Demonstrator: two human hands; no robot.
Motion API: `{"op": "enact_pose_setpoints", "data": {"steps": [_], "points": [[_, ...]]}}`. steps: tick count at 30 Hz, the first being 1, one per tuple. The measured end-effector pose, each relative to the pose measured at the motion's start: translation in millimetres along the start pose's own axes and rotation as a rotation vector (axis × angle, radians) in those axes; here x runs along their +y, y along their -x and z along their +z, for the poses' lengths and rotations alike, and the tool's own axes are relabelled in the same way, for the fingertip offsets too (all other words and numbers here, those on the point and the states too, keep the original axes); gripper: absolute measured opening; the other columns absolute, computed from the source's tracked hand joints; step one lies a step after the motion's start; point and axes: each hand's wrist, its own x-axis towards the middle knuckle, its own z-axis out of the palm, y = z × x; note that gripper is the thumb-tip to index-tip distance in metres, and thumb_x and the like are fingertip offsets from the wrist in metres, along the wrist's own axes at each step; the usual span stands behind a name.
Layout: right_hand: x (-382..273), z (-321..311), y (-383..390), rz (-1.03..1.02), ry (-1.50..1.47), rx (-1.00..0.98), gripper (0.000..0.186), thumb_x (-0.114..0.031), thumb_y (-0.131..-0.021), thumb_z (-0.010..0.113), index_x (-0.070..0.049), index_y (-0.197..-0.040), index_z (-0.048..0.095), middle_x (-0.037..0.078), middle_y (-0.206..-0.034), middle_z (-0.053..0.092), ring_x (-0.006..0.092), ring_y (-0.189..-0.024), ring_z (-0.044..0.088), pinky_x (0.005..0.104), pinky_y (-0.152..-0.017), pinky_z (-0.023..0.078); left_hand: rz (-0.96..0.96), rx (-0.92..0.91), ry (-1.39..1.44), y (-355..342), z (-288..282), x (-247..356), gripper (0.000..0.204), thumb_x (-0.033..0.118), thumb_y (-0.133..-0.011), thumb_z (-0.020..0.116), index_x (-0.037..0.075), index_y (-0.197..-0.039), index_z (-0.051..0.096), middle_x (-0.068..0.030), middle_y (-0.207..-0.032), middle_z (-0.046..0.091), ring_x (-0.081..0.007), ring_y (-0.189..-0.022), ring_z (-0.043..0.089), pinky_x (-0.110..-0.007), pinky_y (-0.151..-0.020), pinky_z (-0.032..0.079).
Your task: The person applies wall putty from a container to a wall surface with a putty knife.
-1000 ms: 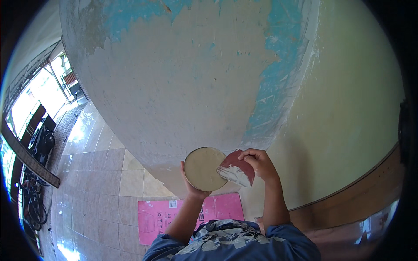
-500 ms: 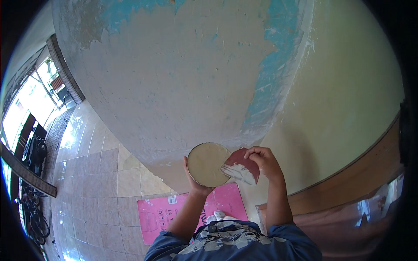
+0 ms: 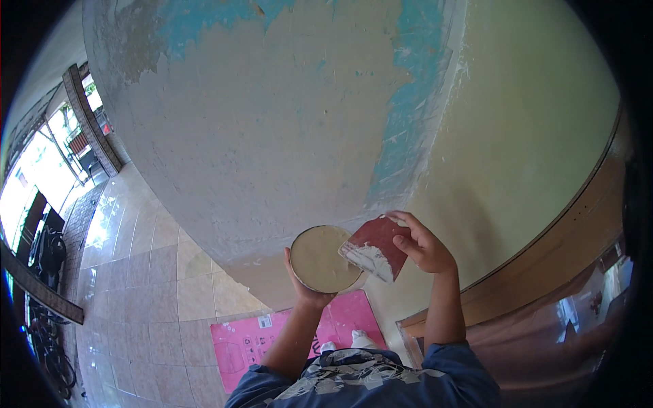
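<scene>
Right hand (image 3: 428, 248) gripping red scraper (image 3: 382, 234), left hand (image 3: 314, 298) supporting tub (image 3: 299, 238), lower centre of frame; loading of paste (image 3: 316, 257) appears the step, the next move probably calling for a level scraper.

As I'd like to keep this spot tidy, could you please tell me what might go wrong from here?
White paste on the red scraper could drop onto the pink sheet below. The round beige-faced object might tip, since only the left hand appears to support it.
</scene>
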Motion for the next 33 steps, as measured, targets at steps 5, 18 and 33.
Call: {"op": "enact_pose_setpoints", "data": {"steps": [5, 18, 33], "points": [[-33, -7, -16, -0.278, 0.624, -0.078, 0.019, -0.011, -0.096, 0.06, 0.0, -0.112, 0.058, 0.017, -0.095, 0.062, 0.0266, -0.083, 0.059, 0.0348, -0.08, 0.047, 0.042, -0.032, 0.013, -6, 3, 2, 0.082, 0.077, -0.088, 0.037, 0.015, -0.139, 0.05, -0.0102, -0.139, 0.053, -0.0372, -0.121, 0.054, -0.06, -0.101, 0.043], [-129, -120, -137, -0.702, 0.562, 0.539, 0.028, -0.027, -0.098, 0.063, -0.002, -0.109, 0.064, 0.002, -0.098, 0.066, 0.0089, -0.089, 0.058, 0.0268, -0.08, 0.047, -0.065, -0.267, 0.028, -36, 37, -20, 0.1, 0.081, -0.081, 0.047, 0.01, -0.149, 0.035, -0.0262, -0.147, 0.039, -0.0583, -0.129, 0.04, -0.072, -0.104, 0.034], [-194, -181, -228, -0.772, 0.53, 0.483, 0.023, -0.019, -0.102, 0.054, -0.002, -0.116, 0.058, 0.007, -0.101, 0.068, 0.0148, -0.091, 0.06, 0.0294, -0.086, 0.047, 0.064, -0.305, -0.039, -37, 42, -19, 0.098, 0.08, -0.082, 0.046, 0.007, -0.147, 0.037, -0.0262, -0.143, 0.042, -0.0564, -0.126, 0.044, -0.07, -0.102, 0.039]]}}
